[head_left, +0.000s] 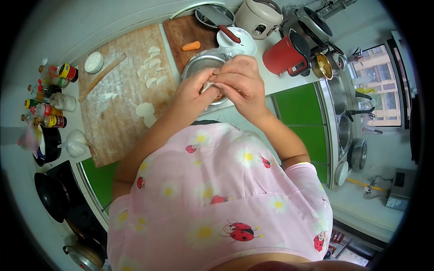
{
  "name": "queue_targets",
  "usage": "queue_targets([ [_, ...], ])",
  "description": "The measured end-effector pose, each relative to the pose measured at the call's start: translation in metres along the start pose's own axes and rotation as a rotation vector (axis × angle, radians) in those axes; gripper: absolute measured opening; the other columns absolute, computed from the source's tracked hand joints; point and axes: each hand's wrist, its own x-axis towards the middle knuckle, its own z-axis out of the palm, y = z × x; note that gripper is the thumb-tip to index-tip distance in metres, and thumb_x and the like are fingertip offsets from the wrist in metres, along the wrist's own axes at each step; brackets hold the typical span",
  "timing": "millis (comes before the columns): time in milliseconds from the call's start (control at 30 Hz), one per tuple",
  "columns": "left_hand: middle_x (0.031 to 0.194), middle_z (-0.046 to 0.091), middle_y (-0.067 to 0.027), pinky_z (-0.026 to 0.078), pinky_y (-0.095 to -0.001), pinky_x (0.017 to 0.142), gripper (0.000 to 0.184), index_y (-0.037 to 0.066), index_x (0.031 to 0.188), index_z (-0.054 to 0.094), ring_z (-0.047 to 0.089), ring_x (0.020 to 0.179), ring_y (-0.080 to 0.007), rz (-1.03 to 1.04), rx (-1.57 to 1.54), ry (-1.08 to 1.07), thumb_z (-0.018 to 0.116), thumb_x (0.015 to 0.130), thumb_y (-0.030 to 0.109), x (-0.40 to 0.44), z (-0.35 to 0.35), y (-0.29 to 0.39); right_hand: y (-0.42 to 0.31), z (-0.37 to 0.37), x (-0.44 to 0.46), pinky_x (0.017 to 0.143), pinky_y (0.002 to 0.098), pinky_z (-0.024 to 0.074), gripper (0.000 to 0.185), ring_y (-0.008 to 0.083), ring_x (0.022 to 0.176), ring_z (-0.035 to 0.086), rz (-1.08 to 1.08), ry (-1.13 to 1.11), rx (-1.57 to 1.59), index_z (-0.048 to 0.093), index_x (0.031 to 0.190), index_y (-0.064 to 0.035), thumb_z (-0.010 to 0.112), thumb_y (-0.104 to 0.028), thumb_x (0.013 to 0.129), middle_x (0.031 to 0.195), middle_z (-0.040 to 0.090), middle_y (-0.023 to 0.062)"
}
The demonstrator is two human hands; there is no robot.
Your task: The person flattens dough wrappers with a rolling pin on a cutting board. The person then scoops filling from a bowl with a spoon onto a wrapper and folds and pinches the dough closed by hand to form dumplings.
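My left hand [191, 94] and my right hand [244, 86] meet over a metal bowl [199, 64], their fingers pinched together on a dumpling [208, 86]. Only a pale bit of its dough shows between the fingers; the rest is hidden. Brown filling is partly visible in the bowl below, and clear plastic wrap lies over the bowl's far rim. To the left, folded dumplings [154, 61] lie in rows on a floured wooden board [108, 131]. Flat round dough wrappers [145, 110] rest on the board near my left forearm.
A rolling pin [102, 77] and a small white bowl [94, 62] are on the board. Behind the metal bowl are a carrot [191, 46], a cleaver [217, 17] and a white plate [246, 45]. A red kettle [282, 55] and a rice cooker [257, 19] stand to the right.
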Motion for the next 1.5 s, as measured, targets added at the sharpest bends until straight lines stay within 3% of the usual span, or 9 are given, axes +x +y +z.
queue_targets([
  [133,0.089,0.056,0.0011,0.043,-0.0208,0.056,0.029,0.000,0.123,0.051,0.049,0.064,-0.0038,-0.068,-0.183,-0.049,0.050,0.094,0.007,0.001,0.000,-0.001,0.006,0.004,-0.007,0.086,0.0369,0.0415,0.023,0.0239,0.092,0.054,0.055,0.057,-0.019,0.072,0.091,-0.0097,0.075,-0.008,0.068,0.093,0.066,-0.0002],
  [433,0.079,0.053,0.0016,0.044,-0.0217,0.055,0.028,0.000,0.123,0.049,0.049,0.060,-0.0044,-0.095,-0.203,-0.068,0.048,0.097,0.011,0.002,0.002,-0.004,0.002,0.003,-0.006,0.092,0.0378,0.0411,0.019,0.0261,0.105,0.053,0.126,-0.031,0.051,0.073,0.092,-0.0086,0.073,-0.007,0.073,0.101,0.068,0.0021],
  [533,0.082,0.054,0.0017,0.045,-0.0202,0.055,0.022,0.003,0.114,0.055,0.051,0.065,-0.0034,-0.093,-0.207,-0.044,0.050,0.096,0.013,0.000,0.002,-0.005,-0.003,0.003,-0.001,0.094,0.0381,0.0406,0.017,0.0265,0.107,0.053,0.162,-0.012,0.047,0.073,0.092,-0.0085,0.072,-0.008,0.074,0.099,0.069,0.0017],
  [633,0.082,0.054,0.0012,0.045,-0.0213,0.055,0.024,0.003,0.117,0.054,0.051,0.064,-0.0045,-0.088,-0.199,-0.049,0.049,0.097,0.015,0.001,0.001,-0.011,0.002,0.003,-0.004,0.095,0.0383,0.0403,0.019,0.0266,0.109,0.053,0.121,-0.071,0.095,0.073,0.096,-0.0083,0.071,-0.009,0.076,0.100,0.069,0.0026],
  [833,0.091,0.059,-0.0051,0.052,-0.0251,0.064,0.032,0.001,0.128,0.045,0.063,0.074,-0.0123,-0.123,-0.438,-0.020,0.046,0.100,0.015,-0.001,0.009,0.001,-0.004,0.008,-0.005,0.098,0.0383,0.0396,0.016,0.0266,0.113,0.052,0.309,0.021,0.221,0.073,0.096,-0.0068,0.069,-0.008,0.080,0.103,0.069,0.0036],
  [933,0.094,0.060,-0.0069,0.054,-0.0262,0.069,0.034,0.001,0.130,0.043,0.066,0.079,-0.0151,-0.133,-0.378,-0.048,0.045,0.100,0.017,-0.001,0.004,-0.011,-0.012,0.009,0.002,0.099,0.0386,0.0392,0.015,0.0273,0.114,0.051,0.277,-0.025,0.171,0.072,0.096,-0.0060,0.067,-0.008,0.082,0.103,0.069,0.0042],
  [1233,0.091,0.057,-0.0060,0.052,-0.0272,0.062,0.035,0.002,0.129,0.043,0.059,0.067,-0.0127,-0.078,-0.484,-0.034,0.050,0.098,0.017,0.001,0.003,-0.018,-0.007,0.012,0.000,0.099,0.0390,0.0391,0.014,0.0269,0.116,0.050,0.313,-0.012,0.213,0.072,0.096,-0.0053,0.066,-0.010,0.084,0.105,0.069,0.0039],
  [1500,0.091,0.055,-0.0033,0.050,-0.0255,0.060,0.027,0.003,0.122,0.049,0.055,0.068,-0.0092,-0.083,-0.373,-0.067,0.049,0.098,0.016,0.000,0.001,-0.021,-0.005,0.012,-0.001,0.100,0.0390,0.0389,0.014,0.0272,0.118,0.050,0.325,-0.056,0.228,0.072,0.096,-0.0043,0.067,-0.009,0.084,0.104,0.069,0.0045],
])
